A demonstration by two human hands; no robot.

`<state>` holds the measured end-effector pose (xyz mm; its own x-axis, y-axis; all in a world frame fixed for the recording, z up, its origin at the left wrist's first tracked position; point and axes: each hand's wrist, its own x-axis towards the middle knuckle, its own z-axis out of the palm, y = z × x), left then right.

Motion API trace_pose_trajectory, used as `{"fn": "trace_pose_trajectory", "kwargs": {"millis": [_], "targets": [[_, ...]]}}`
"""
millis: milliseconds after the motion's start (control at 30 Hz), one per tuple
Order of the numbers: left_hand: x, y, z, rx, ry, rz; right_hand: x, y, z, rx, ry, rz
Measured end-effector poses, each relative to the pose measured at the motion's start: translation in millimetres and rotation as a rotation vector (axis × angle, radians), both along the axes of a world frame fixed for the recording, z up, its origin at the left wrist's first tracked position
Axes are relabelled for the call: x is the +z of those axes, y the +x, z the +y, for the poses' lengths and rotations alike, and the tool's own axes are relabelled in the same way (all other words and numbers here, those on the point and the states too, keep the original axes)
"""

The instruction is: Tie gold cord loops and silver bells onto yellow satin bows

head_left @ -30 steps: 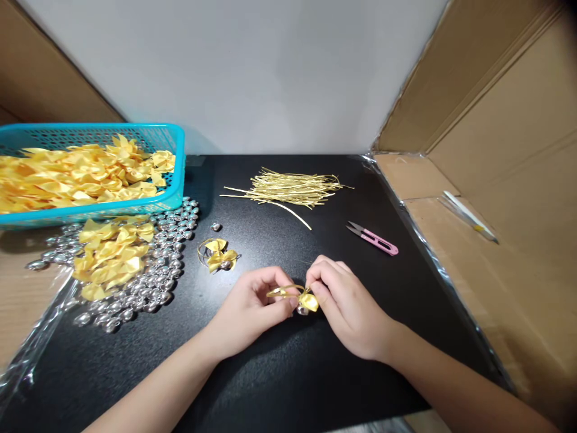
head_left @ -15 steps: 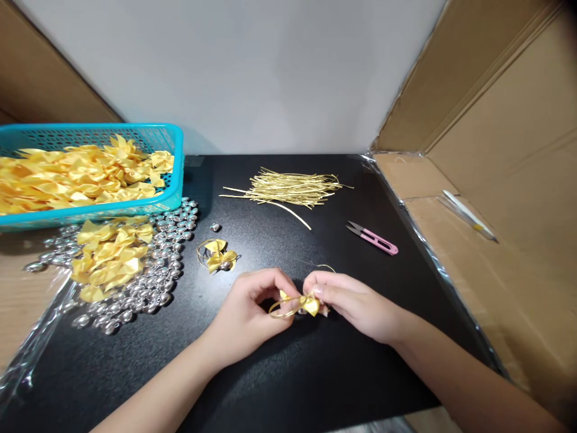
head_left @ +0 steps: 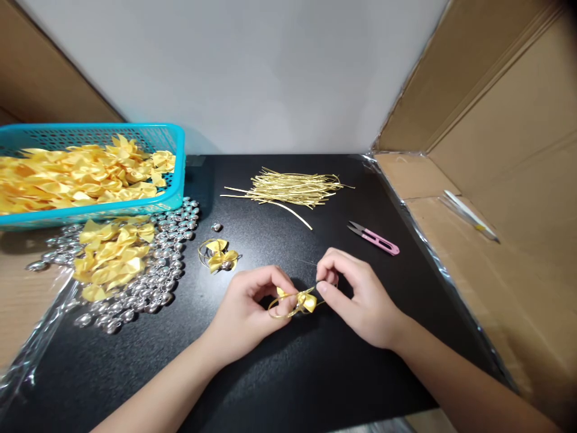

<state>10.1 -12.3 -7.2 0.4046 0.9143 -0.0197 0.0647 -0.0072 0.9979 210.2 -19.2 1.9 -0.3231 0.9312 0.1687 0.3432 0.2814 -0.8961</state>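
Near the front middle of the black table, my left hand (head_left: 259, 304) pinches a yellow ribbon bow (head_left: 307, 302) with a looped gold cord (head_left: 276, 310) around it. My right hand (head_left: 354, 294) is just to the right, thumb and forefinger closed on an end of the gold cord that runs out from the bow. The fingers hide part of the bow and its knot. Beyond my left hand lies a bow-and-bell piece (head_left: 220, 257) with its own cord loop, and past that a single silver bell (head_left: 216, 227).
A blue basket (head_left: 180, 162) full of yellow bows stands at the back left. Silver bells (head_left: 153, 294) and loose yellow bows (head_left: 115, 255) are heaped before it. Gold cords (head_left: 293, 187) lie at the back; pink thread snips (head_left: 374, 237) rest on the right. Cardboard walls flank the table.
My right hand has drawn away from the bow to the right and up, pulling the cord end out. My left hand stays nearly in place, still pinching the bow.
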Motion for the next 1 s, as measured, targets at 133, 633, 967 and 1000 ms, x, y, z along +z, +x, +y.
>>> {"fn": "trace_pose_trajectory", "kwargs": {"millis": [133,633,967,1000], "targets": [[5.3,2.5,1.2,0.013,-0.186,-0.031,-2.4,1.4,0.3,-0.044,0.371,-0.069],[-1.0,3.9,4.4,-0.057,-0.565,-0.277,-9.1,0.3,-0.9,-0.11,0.83,-0.265],[-0.4,2.2,3.3,-0.065,-0.526,-0.165,-5.4,-1.3,-0.3,-0.025,0.7,-0.211],[-0.1,2.0,3.3,-0.068,-0.524,-0.156,-4.8,-1.6,0.0,-0.021,0.676,-0.195]]}}
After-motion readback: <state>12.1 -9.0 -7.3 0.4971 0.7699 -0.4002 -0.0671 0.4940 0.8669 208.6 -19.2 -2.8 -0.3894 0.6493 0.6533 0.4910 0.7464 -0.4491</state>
